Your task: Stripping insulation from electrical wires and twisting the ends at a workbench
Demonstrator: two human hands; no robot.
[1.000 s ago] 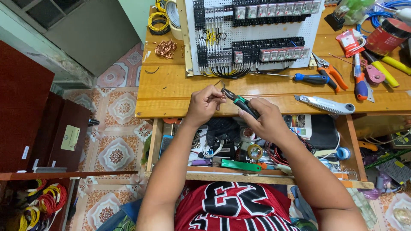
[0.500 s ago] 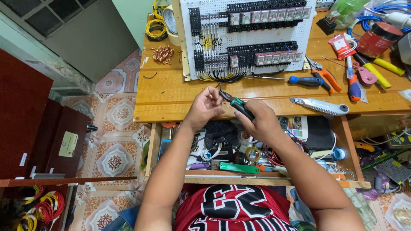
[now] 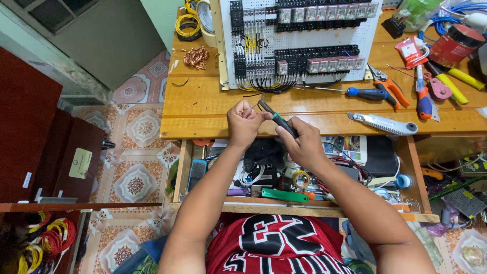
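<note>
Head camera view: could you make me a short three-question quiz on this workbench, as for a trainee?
1. True or false: the right hand holds a black-and-green hand tool.
2. What lies on the bench top nearest its front edge, right of the hands? A) silver utility knife B) red tin C) orange-handled cutters
3. What sits in the open drawer at its left side, beside the left forearm?

Key: 1 true. 2 A, the silver utility knife. 3 a dark phone-like slab; the left hand pinches something too small to tell.
</note>
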